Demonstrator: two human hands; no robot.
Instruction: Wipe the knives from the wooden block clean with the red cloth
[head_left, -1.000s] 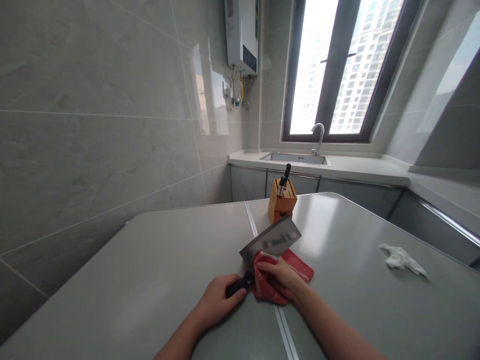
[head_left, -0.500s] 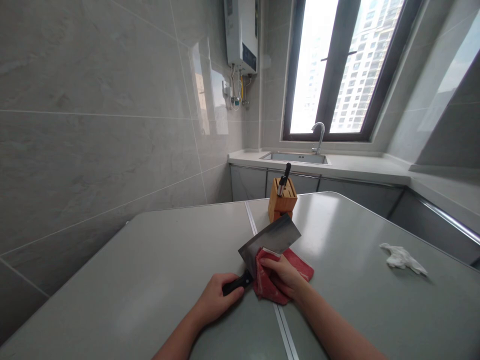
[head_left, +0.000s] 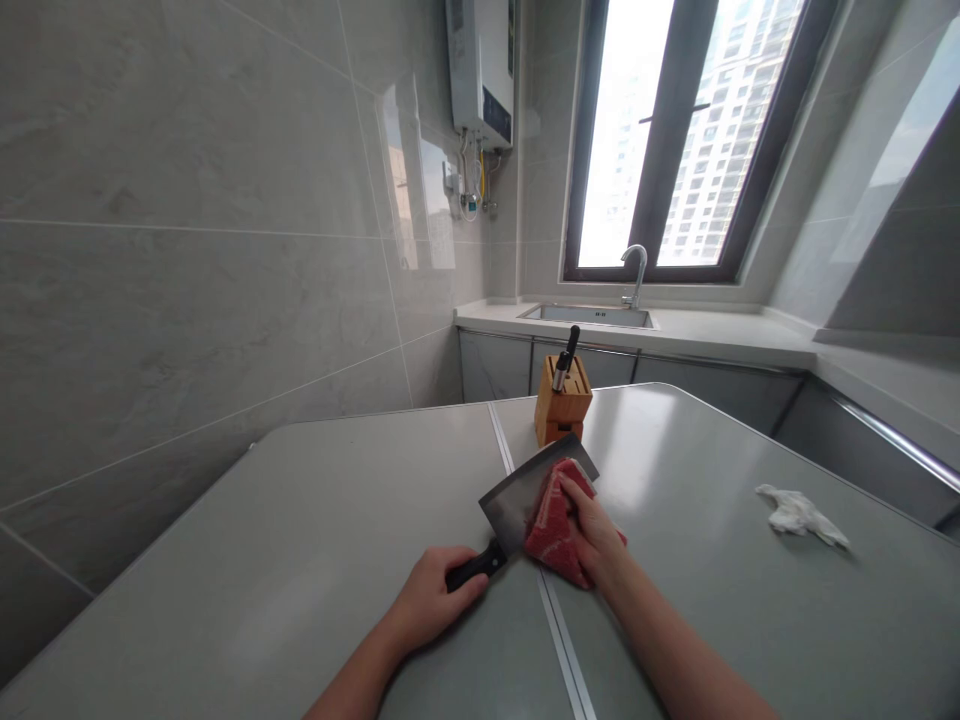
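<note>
Red cloth point(head_left: 553, 530) has slid up the cleaver point(head_left: 516, 502) toward its far end, pinched in right hand point(head_left: 594, 525). Cleaver lower centre of frame; probably heavy, stiff, sharp-edged. Left hand point(head_left: 435, 597) closed round black handle point(head_left: 478, 567), likely safest hold.

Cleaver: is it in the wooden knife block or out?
Out: the left hand holds the cleaver by its handle, and the blade shows outside the wooden knife block, partly behind a red cloth.
</note>
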